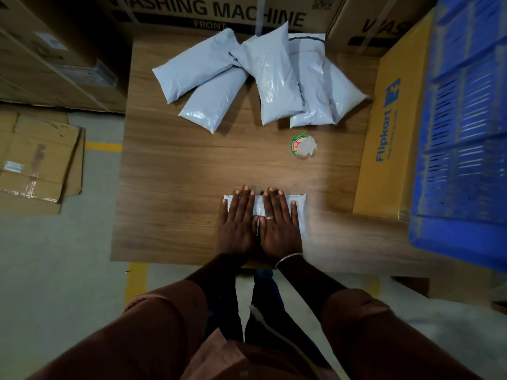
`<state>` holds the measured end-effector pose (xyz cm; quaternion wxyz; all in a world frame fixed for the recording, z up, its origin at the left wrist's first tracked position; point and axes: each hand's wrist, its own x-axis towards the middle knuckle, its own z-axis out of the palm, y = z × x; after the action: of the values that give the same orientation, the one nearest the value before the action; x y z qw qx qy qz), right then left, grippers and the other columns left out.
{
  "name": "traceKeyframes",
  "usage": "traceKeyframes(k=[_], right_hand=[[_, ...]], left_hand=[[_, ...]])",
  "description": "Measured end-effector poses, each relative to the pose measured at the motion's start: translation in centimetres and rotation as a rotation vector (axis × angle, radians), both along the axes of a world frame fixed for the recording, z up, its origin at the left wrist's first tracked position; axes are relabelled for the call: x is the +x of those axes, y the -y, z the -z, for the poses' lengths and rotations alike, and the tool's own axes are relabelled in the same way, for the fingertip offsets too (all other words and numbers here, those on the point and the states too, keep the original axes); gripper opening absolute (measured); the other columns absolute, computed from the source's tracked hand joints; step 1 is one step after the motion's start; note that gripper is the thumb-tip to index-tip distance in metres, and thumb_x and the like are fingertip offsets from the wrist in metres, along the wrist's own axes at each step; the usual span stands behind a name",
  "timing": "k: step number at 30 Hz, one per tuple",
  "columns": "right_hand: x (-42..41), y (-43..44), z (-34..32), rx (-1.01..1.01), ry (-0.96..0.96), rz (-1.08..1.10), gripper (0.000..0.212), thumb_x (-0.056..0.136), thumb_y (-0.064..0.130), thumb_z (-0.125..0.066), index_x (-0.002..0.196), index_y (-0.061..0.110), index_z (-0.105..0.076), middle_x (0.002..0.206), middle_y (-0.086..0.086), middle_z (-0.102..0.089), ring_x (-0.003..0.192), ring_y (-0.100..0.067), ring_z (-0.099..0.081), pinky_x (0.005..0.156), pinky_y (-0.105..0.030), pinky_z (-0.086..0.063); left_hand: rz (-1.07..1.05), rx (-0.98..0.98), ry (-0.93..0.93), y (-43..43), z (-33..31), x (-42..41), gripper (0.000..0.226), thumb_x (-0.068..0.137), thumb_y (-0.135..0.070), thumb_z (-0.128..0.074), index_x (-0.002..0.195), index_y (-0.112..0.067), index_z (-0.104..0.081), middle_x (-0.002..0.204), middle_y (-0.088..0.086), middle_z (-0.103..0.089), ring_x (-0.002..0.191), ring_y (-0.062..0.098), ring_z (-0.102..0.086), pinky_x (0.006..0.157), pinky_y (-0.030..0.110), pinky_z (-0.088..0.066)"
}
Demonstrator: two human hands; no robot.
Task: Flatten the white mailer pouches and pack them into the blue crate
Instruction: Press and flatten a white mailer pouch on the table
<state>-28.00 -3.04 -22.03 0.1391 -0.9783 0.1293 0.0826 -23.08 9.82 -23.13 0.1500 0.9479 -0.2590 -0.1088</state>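
Observation:
A white mailer pouch (299, 212) lies flat near the front edge of the wooden table (178, 174). My left hand (238, 220) and my right hand (279, 223) press down on it side by side, fingers straight, covering most of it. Several puffy white mailer pouches (274, 78) lie in a loose pile at the far side of the table. The blue crate (463, 119) stands at the right, beyond the table's edge, blurred.
A round sticker or tape roll (303, 146) lies mid-table. A yellow Flipkart carton (389, 127) stands between table and crate. Large washing-machine cartons (214, 12) wall off the back. Flattened cardboard (35, 160) lies on the floor at left.

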Motion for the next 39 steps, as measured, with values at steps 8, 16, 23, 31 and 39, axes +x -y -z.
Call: traceKeyframes(k=[8, 16, 23, 31, 39], right_hand=[[0.1, 0.3, 1.0, 0.017, 0.026, -0.012, 0.064, 0.101, 0.034, -0.039, 0.157, 0.009, -0.02, 0.166, -0.008, -0.015, 0.155, -0.022, -0.008, 0.124, -0.05, -0.011], [0.2, 0.3, 0.2, 0.066, 0.037, -0.007, 0.061, 0.101, 0.033, -0.036, 0.156, 0.008, -0.023, 0.165, -0.008, -0.018, 0.154, -0.021, -0.01, 0.124, -0.05, -0.012], [-0.2, 2.6, -1.1, 0.065, 0.082, 0.076, 0.058, 0.103, 0.026, -0.032, 0.156, 0.008, -0.02, 0.166, -0.007, -0.015, 0.155, -0.021, -0.006, 0.124, -0.051, -0.015], [-0.3, 3.0, 1.1, 0.08, 0.109, 0.093, 0.057, 0.104, 0.03, -0.024, 0.154, 0.003, -0.026, 0.164, -0.012, -0.021, 0.154, -0.026, -0.013, 0.123, -0.05, -0.019], [-0.4, 3.2, 1.5, 0.13, 0.115, 0.074, 0.055, 0.103, 0.03, -0.024, 0.152, 0.005, -0.033, 0.162, -0.013, -0.025, 0.153, -0.025, -0.018, 0.123, -0.048, -0.019]], left_hand=[[0.0, -0.021, -0.03, -0.1, 0.6, 0.2, 0.059, 0.106, -0.033, -0.027, 0.158, -0.007, -0.023, 0.168, 0.007, -0.018, 0.157, 0.022, -0.011, 0.125, 0.05, -0.018], [0.007, -0.011, -0.018, -0.2, 0.6, 0.2, 0.058, 0.106, -0.032, -0.031, 0.158, -0.007, -0.024, 0.168, 0.007, -0.019, 0.157, 0.022, -0.012, 0.124, 0.052, -0.019], [-0.116, -0.003, -0.015, -0.8, -0.2, 0.8, 0.057, 0.106, -0.034, -0.025, 0.159, -0.013, -0.024, 0.168, 0.003, -0.018, 0.157, 0.019, -0.011, 0.126, 0.051, -0.012], [-0.125, -0.03, -0.007, -0.7, 0.8, 0.8, 0.058, 0.106, -0.033, -0.023, 0.159, -0.01, -0.023, 0.168, 0.005, -0.019, 0.157, 0.02, -0.01, 0.127, 0.044, -0.013], [-0.077, -0.042, 0.008, -0.9, 0.7, 0.8, 0.057, 0.105, -0.033, -0.027, 0.156, -0.006, -0.031, 0.165, 0.009, -0.026, 0.156, 0.024, -0.018, 0.126, 0.048, -0.018]])
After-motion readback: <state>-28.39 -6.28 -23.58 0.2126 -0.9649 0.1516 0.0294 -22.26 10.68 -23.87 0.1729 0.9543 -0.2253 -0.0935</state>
